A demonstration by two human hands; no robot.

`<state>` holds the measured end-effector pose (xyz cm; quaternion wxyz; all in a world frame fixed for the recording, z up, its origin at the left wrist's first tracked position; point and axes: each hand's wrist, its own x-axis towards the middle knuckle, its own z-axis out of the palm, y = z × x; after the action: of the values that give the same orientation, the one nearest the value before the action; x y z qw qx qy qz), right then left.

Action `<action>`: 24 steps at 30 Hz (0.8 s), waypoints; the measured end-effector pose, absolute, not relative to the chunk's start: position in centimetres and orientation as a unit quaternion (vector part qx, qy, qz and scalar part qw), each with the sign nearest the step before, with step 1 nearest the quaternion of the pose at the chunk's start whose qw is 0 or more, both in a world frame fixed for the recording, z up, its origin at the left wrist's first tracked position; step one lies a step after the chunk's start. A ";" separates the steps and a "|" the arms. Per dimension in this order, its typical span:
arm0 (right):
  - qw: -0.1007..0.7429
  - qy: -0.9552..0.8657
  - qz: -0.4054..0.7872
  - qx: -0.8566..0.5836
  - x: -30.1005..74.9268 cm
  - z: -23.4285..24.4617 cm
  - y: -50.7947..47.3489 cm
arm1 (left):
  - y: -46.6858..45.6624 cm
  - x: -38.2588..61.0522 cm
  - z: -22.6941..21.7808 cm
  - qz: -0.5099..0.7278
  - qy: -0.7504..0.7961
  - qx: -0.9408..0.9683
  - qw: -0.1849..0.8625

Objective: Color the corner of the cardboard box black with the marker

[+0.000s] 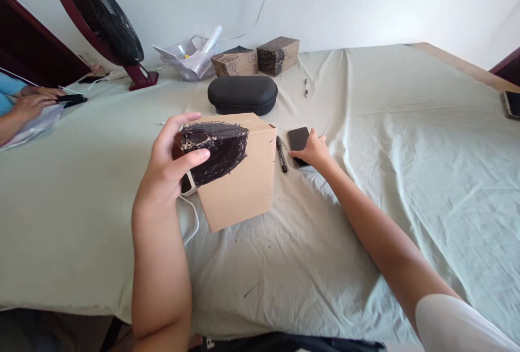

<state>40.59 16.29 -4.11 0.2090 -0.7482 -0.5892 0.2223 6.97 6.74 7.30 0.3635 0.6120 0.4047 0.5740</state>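
Note:
A cardboard box [244, 178] stands at the middle of the cloth, its near left corner coloured over in black ink. My left hand [168, 165] grips that corner, thumb on the front face and fingers over the top. To the right of the box, my right hand [314, 149] spans a dark smartphone [299, 143] lying flat, thumb at its left edge and fingers on the far right side. Between box and phone lies a black marker [281, 154]. A white-edged device [187, 184] with a white cable [195, 222] is partly hidden behind my left hand and the box.
Behind the box sits a black hard case [242, 95]. Farther back are two patterned boxes [233, 63], a clear plastic basket [190, 67], a pen [306, 88] and a fan [105, 21]. At the left edge, another person's hands [36, 104] hold a dark object.

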 end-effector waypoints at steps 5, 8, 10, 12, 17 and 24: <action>0.343 -0.518 0.384 -0.683 41.5 -4.7 17.2 | 6.9 7.1 7.1 0.559 0.404 0.633 0.350; 0.392 -0.493 0.452 -0.632 41.2 -5.3 17.2 | 7.0 7.2 7.0 0.566 0.402 0.625 0.358; 0.429 -0.471 0.485 -0.600 40.9 -5.5 17.0 | 7.2 7.2 6.9 0.570 0.398 0.616 0.370; 0.472 -0.443 0.539 -0.539 40.9 -5.3 16.9 | 7.4 7.3 6.7 0.572 0.399 0.610 0.377; 0.539 -0.405 0.667 -0.317 40.9 -2.7 16.0 | 8.1 7.5 6.0 0.582 0.414 0.587 0.381; 0.573 -0.461 0.611 -0.292 39.2 3.4 13.2 | 9.8 8.0 4.1 0.594 0.414 0.578 0.377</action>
<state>39.23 13.24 3.42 0.5733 -0.2923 -0.4607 0.6112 7.96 9.84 4.07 0.3773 0.5778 0.4138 0.5938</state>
